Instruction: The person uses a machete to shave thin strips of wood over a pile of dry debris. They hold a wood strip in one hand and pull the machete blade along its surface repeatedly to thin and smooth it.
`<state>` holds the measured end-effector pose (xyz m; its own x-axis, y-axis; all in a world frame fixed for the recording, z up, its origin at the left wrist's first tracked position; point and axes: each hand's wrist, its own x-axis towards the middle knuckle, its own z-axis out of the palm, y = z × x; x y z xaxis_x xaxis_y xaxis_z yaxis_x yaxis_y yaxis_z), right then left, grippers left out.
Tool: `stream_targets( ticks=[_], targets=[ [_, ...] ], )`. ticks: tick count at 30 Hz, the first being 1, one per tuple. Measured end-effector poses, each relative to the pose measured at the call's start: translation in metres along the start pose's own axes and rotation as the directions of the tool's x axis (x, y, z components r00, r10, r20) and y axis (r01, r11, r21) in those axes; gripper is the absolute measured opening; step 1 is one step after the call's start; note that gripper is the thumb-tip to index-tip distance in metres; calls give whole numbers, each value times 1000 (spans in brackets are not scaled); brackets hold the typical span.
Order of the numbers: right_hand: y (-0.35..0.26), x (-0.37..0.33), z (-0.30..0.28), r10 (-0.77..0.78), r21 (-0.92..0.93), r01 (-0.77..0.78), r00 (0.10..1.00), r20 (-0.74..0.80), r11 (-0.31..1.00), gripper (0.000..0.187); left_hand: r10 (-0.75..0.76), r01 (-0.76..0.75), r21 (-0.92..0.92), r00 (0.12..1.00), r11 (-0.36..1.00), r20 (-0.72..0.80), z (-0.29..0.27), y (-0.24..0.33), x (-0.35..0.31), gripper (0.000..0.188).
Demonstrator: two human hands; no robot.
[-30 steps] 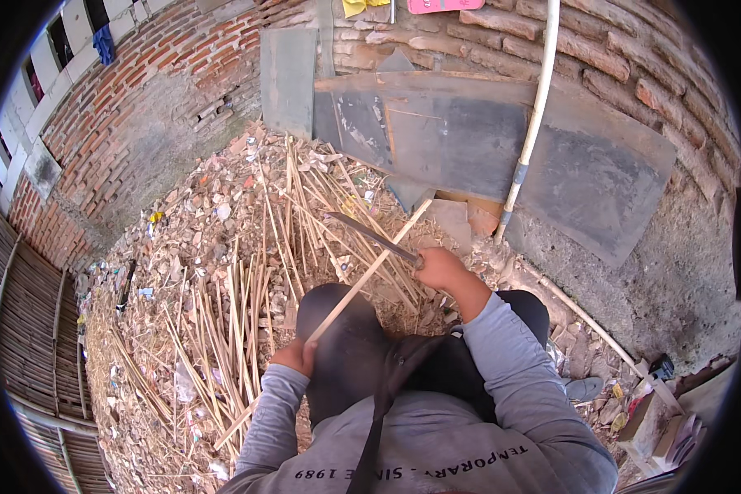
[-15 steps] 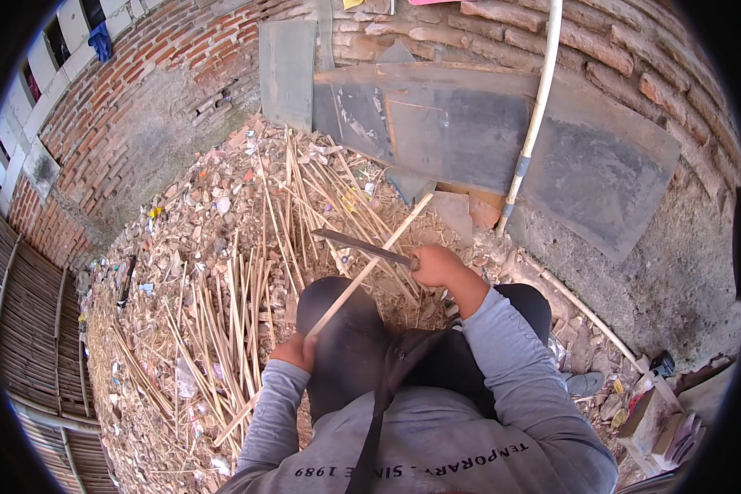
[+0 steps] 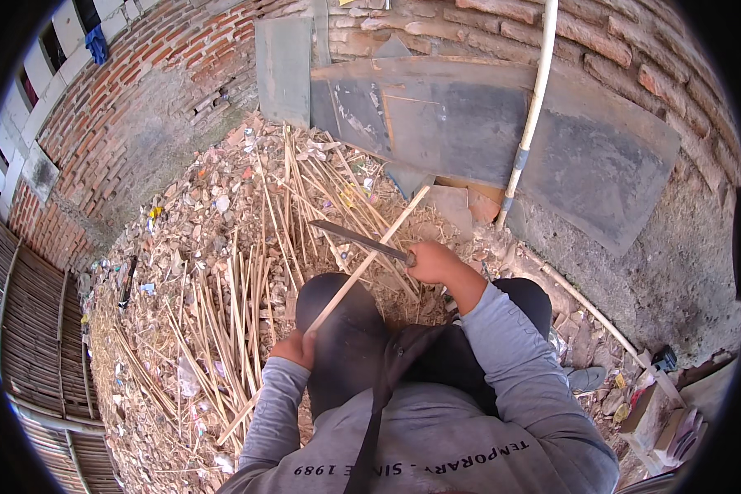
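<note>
My left hand (image 3: 295, 350) is closed around a long pale bamboo strip (image 3: 350, 284), which slants up to the right across my left knee. The strip's lower end comes out below my left forearm. My right hand (image 3: 434, 263) grips the handle end of a machete (image 3: 356, 238). Its dark blade points to the left and crosses the strip near the strip's upper end. Most of the handle is hidden in my fist.
Many bamboo strips (image 3: 235, 321) lie in loose piles on the rubble-strewn ground to the left and ahead. Dark panels (image 3: 477, 123) and a white pipe (image 3: 533, 115) lean against the brick wall. A woven bamboo screen (image 3: 33, 321) stands at far left; boxes (image 3: 654, 416) sit at right.
The machete and my right hand have shifted very slightly to the left. The strip's upper end is a little lower and further left, and both grips are unchanged.
</note>
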<state>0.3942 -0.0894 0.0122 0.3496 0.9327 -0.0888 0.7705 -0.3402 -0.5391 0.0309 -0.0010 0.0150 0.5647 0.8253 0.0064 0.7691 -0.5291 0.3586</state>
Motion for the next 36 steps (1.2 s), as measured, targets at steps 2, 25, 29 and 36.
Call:
stream_targets(
  ticks=[2, 25, 29, 36],
  targets=[
    [2, 1, 2, -3, 1, 3, 1000, -4, 1000, 30, -1, 1, 9, 1000, 1000, 1, 0, 1, 0, 41],
    [5, 3, 7, -31, 68, 33, 999, -29, 997, 31, 21, -21, 6, 999, 1000, -49, 0, 5, -1, 42],
    [6, 3, 8, -39, 60, 42, 998, -46, 997, 32, 26, -26, 1, 998, 1000, -53, 2, 2, 0, 42],
    [10, 6, 10, -75, 45, 77, 996, -58, 996, 32, 27, -26, 6, 998, 1000, -55, 2, 3, 0, 43]
  ],
)
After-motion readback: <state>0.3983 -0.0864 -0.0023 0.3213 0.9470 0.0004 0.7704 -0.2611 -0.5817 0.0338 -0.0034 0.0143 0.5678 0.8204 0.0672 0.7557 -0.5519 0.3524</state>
